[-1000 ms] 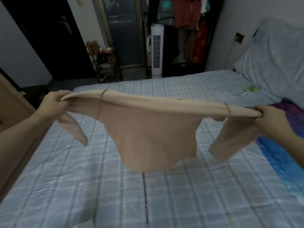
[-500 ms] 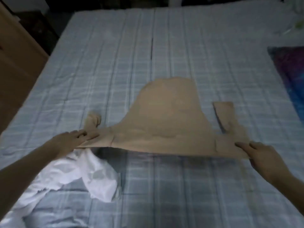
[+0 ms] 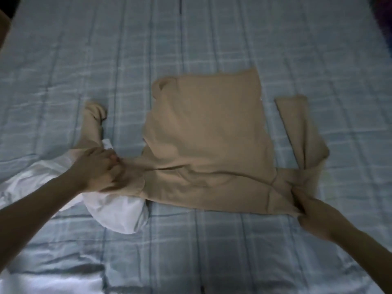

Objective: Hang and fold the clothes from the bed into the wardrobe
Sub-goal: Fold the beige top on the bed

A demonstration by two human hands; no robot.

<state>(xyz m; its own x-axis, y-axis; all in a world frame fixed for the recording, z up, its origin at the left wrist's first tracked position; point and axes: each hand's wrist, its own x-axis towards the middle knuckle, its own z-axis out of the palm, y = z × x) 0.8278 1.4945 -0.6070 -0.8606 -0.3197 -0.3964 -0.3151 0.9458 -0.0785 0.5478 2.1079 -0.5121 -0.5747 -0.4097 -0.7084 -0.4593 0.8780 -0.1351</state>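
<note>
From the head camera, the tan top (image 3: 207, 141) lies spread out on the checked bed (image 3: 212, 251), body flat in the middle, one sleeve bunched up at the left and the other folded at the right. The left hand (image 3: 101, 170) has its fingers clenched on the shoulder of the top, right over a crumpled white garment (image 3: 114, 211), while the right hand (image 3: 311, 217) has its fingers pinching the fabric at the other shoulder, near the bed's right side.

Landmark: tan top (image 3: 207, 145) flat on bed (image 3: 84, 60).
Beyond top: bare bedding, open.
Left of top: white garment (image 3: 118, 211) obstructs, under the shoulder.
Near side: open bedding.
</note>
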